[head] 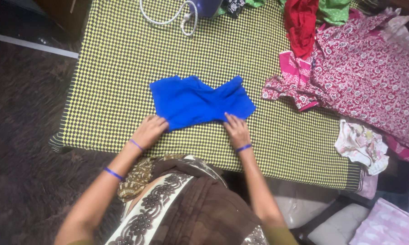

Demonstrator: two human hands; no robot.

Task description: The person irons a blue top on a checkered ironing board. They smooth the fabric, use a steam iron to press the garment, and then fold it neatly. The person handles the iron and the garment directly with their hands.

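Observation:
A small blue garment (197, 100) lies folded on a yellow-and-black checked cloth (122, 59) that covers the table. My left hand (149, 130) rests on the cloth at the garment's near left corner, fingers curled over its edge. My right hand (236, 129) presses flat on the near right edge of the garment. Both wrists carry thin blue bangles. Neither hand lifts the cloth off the surface.
A red-and-white floral garment (368, 68) spreads over the right side, with red (300, 22) and green (335, 10) clothes above it. A pale printed cloth (361, 145) hangs at the right edge. A white cord (177, 18) and an iron's base lie at the top.

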